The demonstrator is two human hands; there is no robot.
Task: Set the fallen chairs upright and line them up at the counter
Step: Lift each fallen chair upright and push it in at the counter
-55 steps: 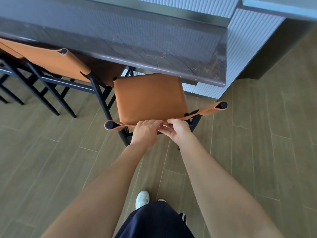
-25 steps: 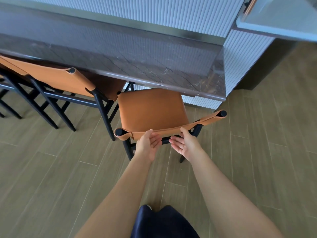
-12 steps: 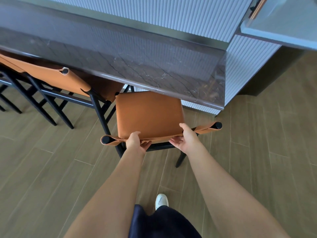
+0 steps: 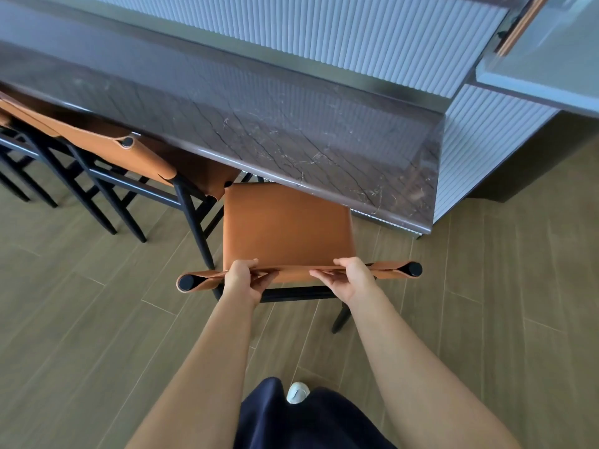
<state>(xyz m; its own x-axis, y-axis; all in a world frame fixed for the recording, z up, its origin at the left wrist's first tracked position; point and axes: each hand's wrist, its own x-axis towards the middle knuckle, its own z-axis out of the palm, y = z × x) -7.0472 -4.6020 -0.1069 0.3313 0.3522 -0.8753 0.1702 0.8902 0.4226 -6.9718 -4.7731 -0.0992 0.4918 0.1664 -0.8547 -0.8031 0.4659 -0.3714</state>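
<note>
Grips wider apart than half a second back, left grip (image 4: 241,280) and right grip (image 4: 351,278) each clasping the folded backrest of the tan-leather, black-framed chair (image 4: 285,228), which stands upright, seat front just under the dark veined-marble surface (image 4: 291,131) edge, close beside a matching chair (image 4: 107,140).

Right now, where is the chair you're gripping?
In the head view, the tan leather chair stands upright at centre, seat front at the edge of the dark marble counter near its right end, just right of a matching chair.
</note>
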